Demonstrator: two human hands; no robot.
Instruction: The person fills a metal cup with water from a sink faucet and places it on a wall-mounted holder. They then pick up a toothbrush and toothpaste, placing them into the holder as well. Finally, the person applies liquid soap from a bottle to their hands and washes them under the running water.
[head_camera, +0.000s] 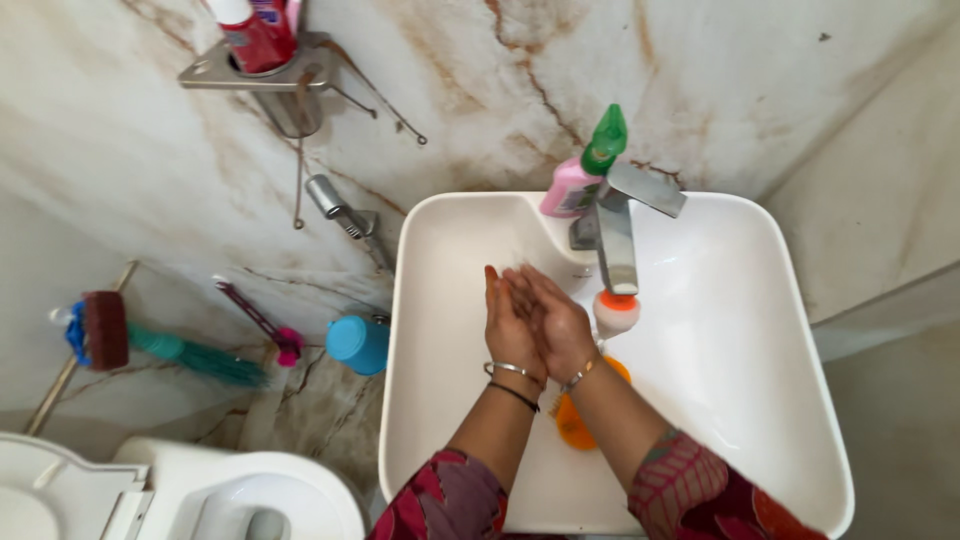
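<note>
Sleeves sit lower centre. We press left hand and right hand palm to palm, fingers extended, holding nothing, mid-frame over the white basin. Best kept low, under the spout.

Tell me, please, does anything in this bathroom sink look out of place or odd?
Yes. An orange round object lies inside the white basin, partly hidden under the right forearm, and a small white and orange item sits under the faucet. The left hand and right hand are pressed together above them.
</note>
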